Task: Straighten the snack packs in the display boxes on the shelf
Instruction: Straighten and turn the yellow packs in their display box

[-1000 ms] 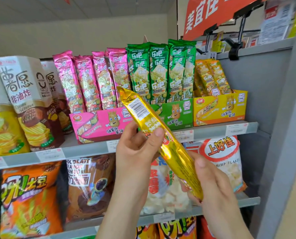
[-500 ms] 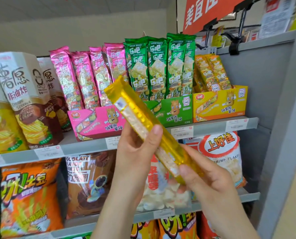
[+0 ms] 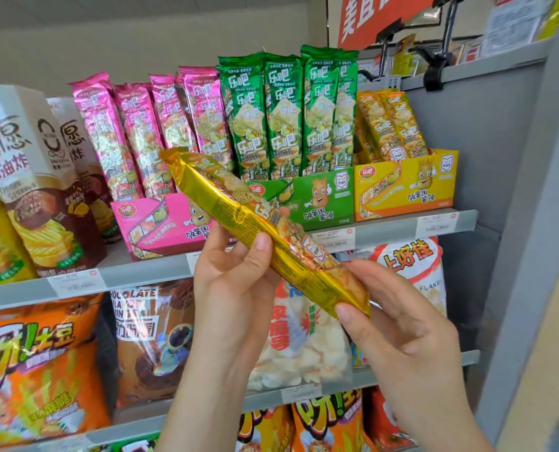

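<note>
A long yellow snack pack (image 3: 239, 216) slants in front of the shelf, its top end up-left and its bottom end down-right. My left hand (image 3: 235, 285) grips its middle, thumb on the front. My right hand (image 3: 398, 324) pinches its lower end. Behind it three display boxes stand in a row: a pink box (image 3: 154, 223) with several pink packs (image 3: 141, 132), a green box (image 3: 323, 197) with upright green packs (image 3: 288, 112), and a yellow box (image 3: 408, 184) holding a few yellow packs (image 3: 389, 122) that lean left.
Tall brown chip cartons (image 3: 40, 177) stand left of the pink box. The grey shelf edge (image 3: 385, 230) carries price tags. Chip bags (image 3: 40, 363) and a shrimp flake bag (image 3: 411, 265) fill the shelf below. A grey side panel (image 3: 516, 190) closes the right.
The yellow pack has been turned in my hands from its barcode back to its printed front. Both hands kept hold of it and the view tilted slightly.
</note>
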Available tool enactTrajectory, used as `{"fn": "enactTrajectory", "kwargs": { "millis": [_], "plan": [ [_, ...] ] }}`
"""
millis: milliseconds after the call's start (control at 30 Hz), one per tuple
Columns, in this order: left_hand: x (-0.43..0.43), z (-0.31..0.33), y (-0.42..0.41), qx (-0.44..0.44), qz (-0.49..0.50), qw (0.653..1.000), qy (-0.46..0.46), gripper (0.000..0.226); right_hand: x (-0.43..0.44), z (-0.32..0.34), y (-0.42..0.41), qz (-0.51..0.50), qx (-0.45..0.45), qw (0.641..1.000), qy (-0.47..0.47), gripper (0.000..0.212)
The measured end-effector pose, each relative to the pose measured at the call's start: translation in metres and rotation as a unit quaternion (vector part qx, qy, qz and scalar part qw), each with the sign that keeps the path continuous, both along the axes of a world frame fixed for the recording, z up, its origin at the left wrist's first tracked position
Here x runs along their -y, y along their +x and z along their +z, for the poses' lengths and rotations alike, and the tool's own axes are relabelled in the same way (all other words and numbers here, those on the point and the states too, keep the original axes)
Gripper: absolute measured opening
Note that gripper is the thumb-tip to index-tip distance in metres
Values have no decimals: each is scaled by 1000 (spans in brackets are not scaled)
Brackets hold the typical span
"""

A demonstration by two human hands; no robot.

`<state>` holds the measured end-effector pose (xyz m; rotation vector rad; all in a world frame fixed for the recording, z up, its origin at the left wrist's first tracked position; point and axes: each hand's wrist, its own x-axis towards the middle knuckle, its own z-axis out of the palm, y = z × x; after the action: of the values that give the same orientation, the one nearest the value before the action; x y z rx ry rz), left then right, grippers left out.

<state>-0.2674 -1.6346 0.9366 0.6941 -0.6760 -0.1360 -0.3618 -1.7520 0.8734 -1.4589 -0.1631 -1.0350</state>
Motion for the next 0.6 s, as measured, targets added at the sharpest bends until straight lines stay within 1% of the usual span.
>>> {"fn": "enactTrajectory", "kwargs": {
  "millis": [100,133,200,233,267,300,333,400,433,500,533,600],
  "plan": [
    [2,4,-2,1,-20,1000,-1,48,7,-1,-2,-35,-22,999,-16,40],
    [2,8,-4,-1,-29,1000,-1,49,9,-2,-3,-66,-31,997,-34,40],
    [5,13,-6,8,0,1000,15,48,13,-4,-4,-150,-38,983,-102,40],
    [11,16,-5,-32,-30,999,10,42,15,-6,-5,-192,-37,970,-145,41],
    [13,16,0,-64,-25,998,3,31,17,-8,-5,-229,-29,955,-185,42],
    [17,15,2,-60,-5,998,18,21,20,-9,-6,-259,-19,941,-216,42],
    [22,17,1,-45,43,997,34,13,24,-11,-7,-284,-7,929,-237,42],
    [28,25,-2,12,105,991,81,8,32,-14,-10,-316,13,913,-260,41],
    [32,29,-2,39,137,985,96,17,37,-15,-12,-322,21,909,-265,39],
    [38,35,-4,113,184,969,124,53,46,-16,-15,-322,31,906,-273,34],
    [42,38,-6,159,206,957,130,65,51,-14,-17,-315,26,908,-273,34],
    [54,50,-13,244,220,934,141,73,61,-8,-18,-298,-1,915,-272,42]
  ]
}}
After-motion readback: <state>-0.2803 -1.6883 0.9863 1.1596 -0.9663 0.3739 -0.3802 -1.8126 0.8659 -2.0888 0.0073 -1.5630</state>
